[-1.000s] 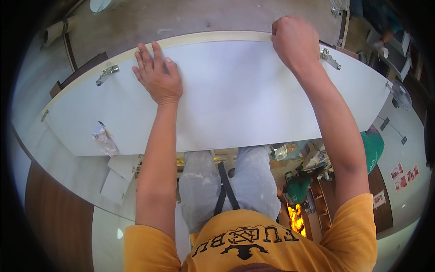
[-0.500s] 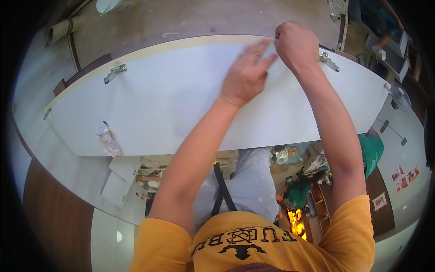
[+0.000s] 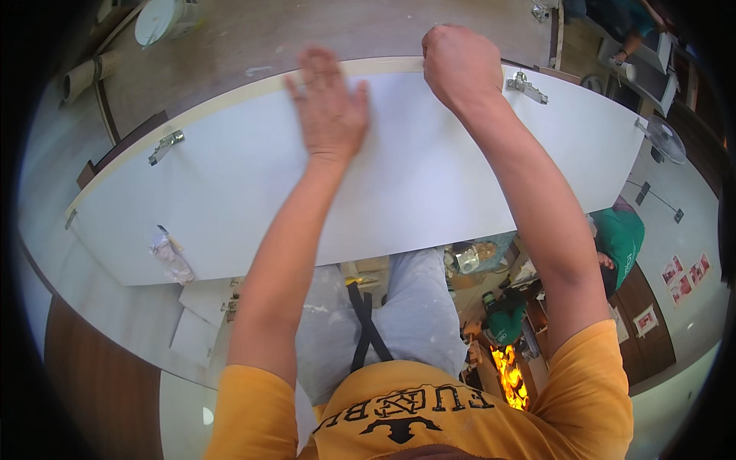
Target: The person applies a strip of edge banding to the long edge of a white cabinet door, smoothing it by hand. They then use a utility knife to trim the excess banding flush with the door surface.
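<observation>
A long white board (image 3: pixel 399 169) with a pale cream strip (image 3: pixel 391 64) along its far edge lies across in front of me. My left hand (image 3: pixel 328 107) is spread and motion-blurred near the strip, fingers reaching across it. My right hand (image 3: pixel 460 69) is closed at the far edge, on the strip; whatever is between its fingers is hidden. Metal hinges (image 3: pixel 165 146) (image 3: pixel 527 88) sit on the board to either side. A crumpled white item (image 3: pixel 172 257) lies toward its near left part.
Behind the board lie a white bucket (image 3: pixel 157 24) and a cardboard tube (image 3: pixel 83 73). A round fan (image 3: pixel 665 142) stands at right. Another person's arm (image 3: pixel 636 34) shows at upper right; people in green (image 3: pixel 617 234) (image 3: pixel 506 322) are at lower right. My legs show below the board.
My left hand went rightward toward my right hand, then back leftward, now higher on the strip. My right hand, still closed, shifted left in the picture, as did the board's right end.
</observation>
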### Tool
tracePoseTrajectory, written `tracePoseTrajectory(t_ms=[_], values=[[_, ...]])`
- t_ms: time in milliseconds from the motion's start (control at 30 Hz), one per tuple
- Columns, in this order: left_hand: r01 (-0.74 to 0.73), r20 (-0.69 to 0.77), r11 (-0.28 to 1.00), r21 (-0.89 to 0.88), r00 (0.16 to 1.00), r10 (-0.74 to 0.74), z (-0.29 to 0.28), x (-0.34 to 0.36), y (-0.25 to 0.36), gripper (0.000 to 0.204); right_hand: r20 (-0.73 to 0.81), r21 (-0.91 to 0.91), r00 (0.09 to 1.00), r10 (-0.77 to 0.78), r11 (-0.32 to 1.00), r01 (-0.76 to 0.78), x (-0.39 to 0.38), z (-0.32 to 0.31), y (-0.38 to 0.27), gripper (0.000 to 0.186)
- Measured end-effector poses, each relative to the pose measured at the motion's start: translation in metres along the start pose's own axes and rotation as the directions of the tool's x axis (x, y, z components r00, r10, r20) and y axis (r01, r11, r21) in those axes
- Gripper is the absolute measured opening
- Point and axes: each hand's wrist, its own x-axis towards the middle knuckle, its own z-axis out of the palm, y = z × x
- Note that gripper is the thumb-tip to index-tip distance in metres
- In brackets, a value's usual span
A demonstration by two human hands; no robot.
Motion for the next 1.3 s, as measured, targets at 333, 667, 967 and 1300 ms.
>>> tracePoseTrajectory(t_ms=[333,667,967,1300], values=[[-0.186,0.069,0.963,-0.197,0.977,0.202,-0.017,-0.021,-0.008,0.064,0.033,0.026,0.998,0.048,0.998,-0.049,-0.004,-0.001,0.001,0.016],[0.456,-0.211,0.89,-0.012,0.869,-0.448,-0.028,-0.035,-0.092,0.07,0.034,0.084,0.999,0.018,0.996,-0.021,-0.01,-0.006,0.006,0.013],[0.465,-0.204,0.884,0.041,0.87,-0.448,-0.026,-0.035,-0.095,0.067,-0.084,0.251,0.991,-0.102,0.961,0.12,-0.043,-0.029,0.023,0.012],[0.461,-0.192,0.886,0.05,0.875,-0.445,-0.027,-0.033,-0.092,0.067,-0.156,0.189,0.98,-0.122,0.97,0.151,-0.028,-0.013,0.036,0.01]])
